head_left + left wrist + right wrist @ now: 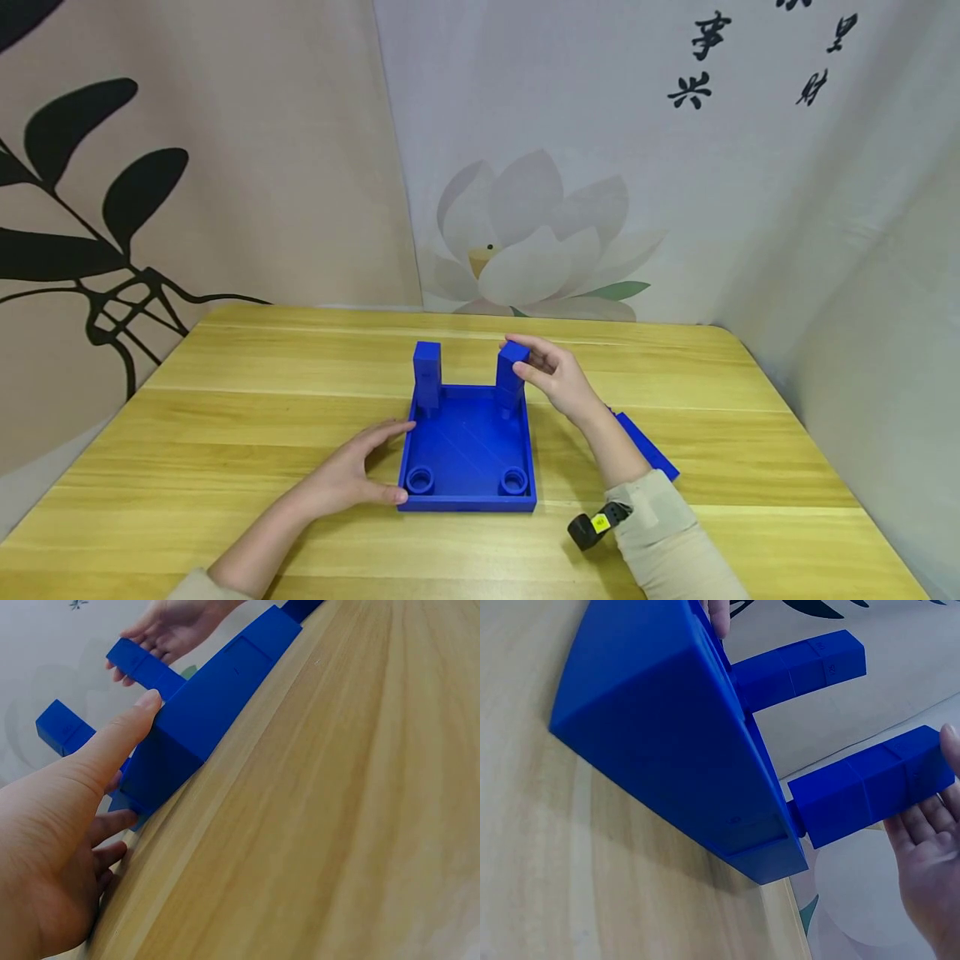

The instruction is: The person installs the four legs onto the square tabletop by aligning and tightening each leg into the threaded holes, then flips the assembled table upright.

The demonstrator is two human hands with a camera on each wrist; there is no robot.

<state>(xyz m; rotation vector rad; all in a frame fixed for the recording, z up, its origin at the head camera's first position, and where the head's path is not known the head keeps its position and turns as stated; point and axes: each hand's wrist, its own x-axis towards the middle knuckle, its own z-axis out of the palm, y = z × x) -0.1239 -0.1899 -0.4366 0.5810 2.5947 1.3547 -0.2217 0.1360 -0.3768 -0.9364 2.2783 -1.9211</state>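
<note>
A shallow blue tray-like piece (pixel 468 504) with raised rims lies on the table. Round sockets (pixel 420 480) show at its two near corners. Square blue posts rise from its two far corners, the left post (pixel 427 367) with no hand on it. My right hand (pixel 558 379) pinches the top of the right post (pixel 877 784) between thumb and fingers; a narrower peg shows at that post's lower end. Against the tray's left side rests my left hand (pixel 345 475), thumb by the near corner and fingers further back. In the left wrist view its thumb (pixel 124 735) touches the tray.
A flat blue piece (pixel 648 446) lies right of the tray, partly hidden by the right forearm. A black wrist device with a yellow label (pixel 600 523) sits at the right cuff. Behind the wooden table (pixel 225 400) hangs a printed curtain (pixel 300 167).
</note>
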